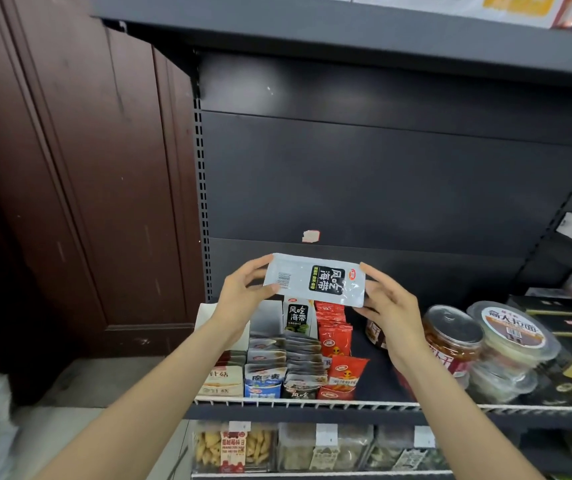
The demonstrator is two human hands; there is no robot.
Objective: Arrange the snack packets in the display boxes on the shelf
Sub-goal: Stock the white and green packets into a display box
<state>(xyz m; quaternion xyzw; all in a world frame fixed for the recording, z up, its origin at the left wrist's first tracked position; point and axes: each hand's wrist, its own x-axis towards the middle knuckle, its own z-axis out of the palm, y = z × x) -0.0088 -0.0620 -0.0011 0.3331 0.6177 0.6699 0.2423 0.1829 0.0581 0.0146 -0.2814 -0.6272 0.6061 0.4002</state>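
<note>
Silver snack packet (pixel 315 279), black label with white characters, barcode toward its left end. Held lengthwise in the air, above and in front of the display boxes, clear of the shelf.

Left hand (pixel 239 294) grips the packet's left end: fingers curled over the top edge, thumb under the lower edge. Right hand (pixel 390 306) pinches the right end, thumb along the near edge, fingers curled behind. Both hands closed on the packet; neither carries anything else.

Directly below: a row of display boxes on the dark shelf (pixel 374 368). From left, a beige box (pixel 222 379) of pale packets; a blue-fronted box (pixel 263 375) with silver packets standing in a file; a dark-fronted box (pixel 303 372), packed with grey-silver packets, its raised back panel bearing the same black-and-white label as the held packet; a red box (pixel 338 355) of red packets with orange print, touching the dark-fronted box's right side.

To the right, behind the right wrist, a clear jar (pixel 452 341) with reddish contents and a metal pull-tab lid. Just beside it, stacked clear tubs (pixel 509 344) with round printed labels. Black boxes (pixel 561 327) farther right.

White wire rail (pixel 312 403) along the shelf's front edge. Lower shelf: clear bins (pixel 326 448) of snacks with white tags. Dark back panel (pixel 364 168) carries a small torn sticker (pixel 310 236). Brown wooden panelling (pixel 70 185) at left.
</note>
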